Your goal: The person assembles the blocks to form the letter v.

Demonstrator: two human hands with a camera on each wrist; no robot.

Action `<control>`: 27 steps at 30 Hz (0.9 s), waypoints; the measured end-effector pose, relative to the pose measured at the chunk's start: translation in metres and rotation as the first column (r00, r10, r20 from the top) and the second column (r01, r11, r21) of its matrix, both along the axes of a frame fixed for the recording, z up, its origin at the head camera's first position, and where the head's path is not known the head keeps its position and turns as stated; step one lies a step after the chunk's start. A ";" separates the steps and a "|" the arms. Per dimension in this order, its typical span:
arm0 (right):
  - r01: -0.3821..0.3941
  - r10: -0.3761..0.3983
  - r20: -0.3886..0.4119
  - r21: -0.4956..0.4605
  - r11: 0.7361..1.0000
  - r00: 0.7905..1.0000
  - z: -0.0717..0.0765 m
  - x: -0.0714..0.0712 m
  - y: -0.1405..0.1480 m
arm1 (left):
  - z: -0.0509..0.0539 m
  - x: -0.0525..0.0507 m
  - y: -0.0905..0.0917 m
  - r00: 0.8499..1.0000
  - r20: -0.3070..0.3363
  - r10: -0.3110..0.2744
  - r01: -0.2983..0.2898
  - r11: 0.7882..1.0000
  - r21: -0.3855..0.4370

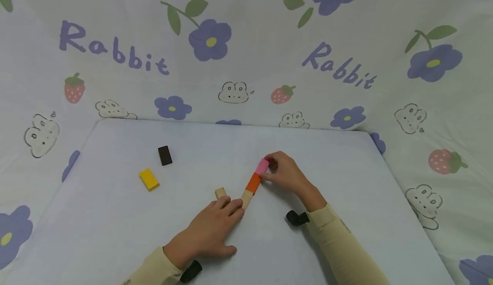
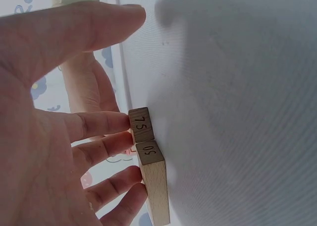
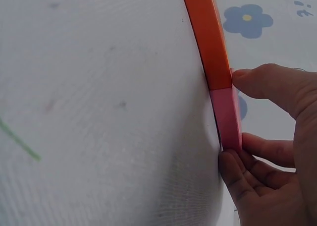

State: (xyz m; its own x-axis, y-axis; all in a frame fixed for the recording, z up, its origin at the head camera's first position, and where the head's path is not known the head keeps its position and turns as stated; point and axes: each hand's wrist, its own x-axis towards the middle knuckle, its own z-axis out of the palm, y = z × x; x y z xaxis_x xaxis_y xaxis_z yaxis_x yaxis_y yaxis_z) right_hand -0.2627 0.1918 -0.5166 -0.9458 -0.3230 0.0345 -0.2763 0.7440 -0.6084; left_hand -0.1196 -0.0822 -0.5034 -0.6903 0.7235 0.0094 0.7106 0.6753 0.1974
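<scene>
A pink block (image 1: 262, 166) and an orange block (image 1: 253, 183) lie end to end in a slanting row. Nearest me, a plain wooden block (image 1: 247, 199) continues that row. My right hand (image 1: 286, 173) holds the pink block, fingers curled at its far end and thumb by the seam with the orange one. With fairly straight fingers, my left hand (image 1: 212, 227) rests on the plain wooden block and on a second wooden block (image 1: 220, 192), partly hidden under it. In the left wrist view, the wooden ends (image 2: 141, 124) bear the printed numbers 75 and 50.
A yellow block (image 1: 149, 179) and a dark brown block (image 1: 165, 155) lie apart on the left of the white tabletop (image 1: 115, 225). Behind the table's far edge hangs a rabbit-and-flower printed cloth (image 1: 254, 58). Black wrist devices (image 1: 296, 218) sit by both sleeves.
</scene>
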 end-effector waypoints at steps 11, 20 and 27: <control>-0.015 0.015 -0.010 -0.010 1.000 1.000 -0.002 -0.002 0.001 | 0.003 0.000 -0.001 1.000 -0.007 0.001 -0.001 1.000 -0.012; -0.005 0.005 -0.018 -0.031 1.000 1.000 -0.006 -0.002 0.002 | 0.003 -0.002 -0.001 1.000 -0.006 -0.003 0.003 1.000 -0.019; 0.020 -0.022 -0.022 -0.084 0.996 1.000 -0.002 0.007 0.004 | 0.005 -0.003 -0.001 1.000 0.019 0.000 0.000 1.000 -0.019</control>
State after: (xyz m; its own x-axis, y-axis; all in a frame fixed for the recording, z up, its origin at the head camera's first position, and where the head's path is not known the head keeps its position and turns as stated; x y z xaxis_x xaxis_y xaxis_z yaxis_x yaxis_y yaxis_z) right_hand -0.2556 0.1957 -0.5188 -0.9509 -0.2982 0.0827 -0.2759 0.6962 -0.6628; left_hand -0.1228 -0.0831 -0.4989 -0.6904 0.7232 -0.0175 0.7065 0.6793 0.1985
